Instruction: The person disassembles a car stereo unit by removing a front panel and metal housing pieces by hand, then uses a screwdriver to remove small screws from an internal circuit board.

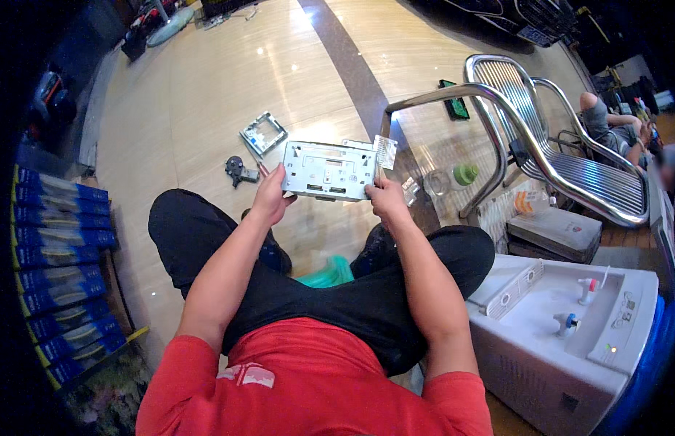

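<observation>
Between my hands is a flat, rectangular metal housing [330, 171] with slots and cutouts, raised above the floor in front of my knees. My left hand [270, 193] grips its left end, and my right hand [387, 200] its lower right corner. A thin rod-like piece [262, 168] shows by my left fingers; whether I hold it cannot be told. Beyond the housing lies a square metal frame [264, 133] with an open middle. A small dark motor-like part [241, 171] rests to the left. A perforated metal plate [385, 151] shows behind the housing's right end.
A steel armchair [526, 138] stands at right, with a green-capped clear container [464, 174] near its leg. Close on my right is a white water dispenser [548, 320]. Blue boxes [65, 261] are stacked at left. A green-and-black part [454, 102] lies farther off. Another person [620, 131] sits at far right.
</observation>
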The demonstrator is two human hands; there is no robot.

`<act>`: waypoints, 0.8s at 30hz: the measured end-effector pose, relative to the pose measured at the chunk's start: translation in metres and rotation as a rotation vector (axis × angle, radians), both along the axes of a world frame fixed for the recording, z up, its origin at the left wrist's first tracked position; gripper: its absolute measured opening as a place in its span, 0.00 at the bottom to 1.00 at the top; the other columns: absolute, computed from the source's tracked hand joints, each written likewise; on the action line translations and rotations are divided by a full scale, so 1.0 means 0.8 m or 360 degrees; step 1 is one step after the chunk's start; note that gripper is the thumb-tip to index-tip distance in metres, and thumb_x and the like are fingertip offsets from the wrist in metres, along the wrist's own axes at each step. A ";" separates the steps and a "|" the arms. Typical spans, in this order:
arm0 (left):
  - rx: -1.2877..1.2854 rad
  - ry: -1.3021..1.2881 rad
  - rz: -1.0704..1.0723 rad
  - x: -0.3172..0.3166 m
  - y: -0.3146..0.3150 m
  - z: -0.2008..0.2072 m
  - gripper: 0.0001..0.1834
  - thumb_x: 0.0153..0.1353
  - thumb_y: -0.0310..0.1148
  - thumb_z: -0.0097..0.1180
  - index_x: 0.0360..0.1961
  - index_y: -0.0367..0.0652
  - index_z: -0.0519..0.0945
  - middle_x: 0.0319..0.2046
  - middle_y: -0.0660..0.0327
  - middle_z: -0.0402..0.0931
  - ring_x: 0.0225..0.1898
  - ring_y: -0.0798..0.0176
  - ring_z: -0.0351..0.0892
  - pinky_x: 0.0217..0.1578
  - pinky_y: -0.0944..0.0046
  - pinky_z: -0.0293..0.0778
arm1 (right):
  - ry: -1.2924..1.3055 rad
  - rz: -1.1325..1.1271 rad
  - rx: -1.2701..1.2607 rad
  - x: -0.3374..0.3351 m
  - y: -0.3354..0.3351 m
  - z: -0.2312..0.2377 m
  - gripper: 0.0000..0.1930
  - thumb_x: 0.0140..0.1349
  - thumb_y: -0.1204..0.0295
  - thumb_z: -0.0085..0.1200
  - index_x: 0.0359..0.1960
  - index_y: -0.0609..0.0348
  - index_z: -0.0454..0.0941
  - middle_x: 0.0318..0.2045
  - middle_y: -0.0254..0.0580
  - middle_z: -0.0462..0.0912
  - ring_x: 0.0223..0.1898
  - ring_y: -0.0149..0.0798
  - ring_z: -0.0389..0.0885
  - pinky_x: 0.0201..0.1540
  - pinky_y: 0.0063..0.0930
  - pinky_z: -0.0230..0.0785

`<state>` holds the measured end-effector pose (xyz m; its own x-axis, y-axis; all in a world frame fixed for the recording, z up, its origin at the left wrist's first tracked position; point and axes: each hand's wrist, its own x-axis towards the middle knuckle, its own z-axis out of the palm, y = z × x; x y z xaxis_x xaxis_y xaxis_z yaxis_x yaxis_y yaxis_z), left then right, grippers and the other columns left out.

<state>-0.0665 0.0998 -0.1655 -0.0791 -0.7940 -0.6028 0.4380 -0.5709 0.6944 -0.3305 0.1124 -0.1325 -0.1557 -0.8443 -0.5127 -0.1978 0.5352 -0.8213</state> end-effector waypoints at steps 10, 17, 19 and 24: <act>0.0023 -0.0198 -0.0064 0.002 -0.019 -0.087 0.16 0.73 0.40 0.40 0.57 0.51 0.71 0.46 0.65 0.76 0.44 0.64 0.77 0.44 0.54 0.73 | 0.0490 0.0365 0.0177 -0.001 -0.027 -0.085 0.14 0.55 0.69 0.56 0.41 0.63 0.83 0.37 0.60 0.83 0.44 0.59 0.81 0.49 0.45 0.71; 0.0088 -0.0297 -0.0149 0.018 -0.022 -0.156 0.16 0.73 0.40 0.41 0.56 0.46 0.70 0.46 0.61 0.77 0.45 0.59 0.78 0.44 0.50 0.77 | 0.0293 0.0387 0.0421 0.012 -0.040 -0.107 0.10 0.55 0.72 0.53 0.34 0.65 0.82 0.24 0.52 0.82 0.21 0.46 0.79 0.25 0.40 0.71; 0.0113 -0.0313 -0.0153 0.013 -0.024 -0.160 0.16 0.73 0.40 0.41 0.56 0.46 0.70 0.45 0.61 0.76 0.44 0.59 0.78 0.43 0.50 0.78 | 0.0277 0.0311 0.0493 0.010 -0.042 -0.123 0.09 0.54 0.74 0.50 0.31 0.66 0.80 0.18 0.46 0.77 0.14 0.39 0.72 0.17 0.36 0.63; 0.0235 -0.0418 0.0010 0.003 -0.021 -0.172 0.15 0.73 0.39 0.40 0.53 0.49 0.75 0.39 0.65 0.78 0.37 0.65 0.77 0.36 0.59 0.74 | 0.0274 0.0340 0.0564 0.014 -0.048 -0.144 0.10 0.53 0.76 0.48 0.32 0.67 0.80 0.19 0.47 0.77 0.15 0.41 0.73 0.18 0.38 0.64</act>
<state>-0.0637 0.0828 -0.3030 0.0998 -0.6961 -0.7110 0.2581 -0.6720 0.6941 -0.3191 0.0740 -0.2480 -0.1049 -0.6437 -0.7580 -0.4522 0.7098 -0.5401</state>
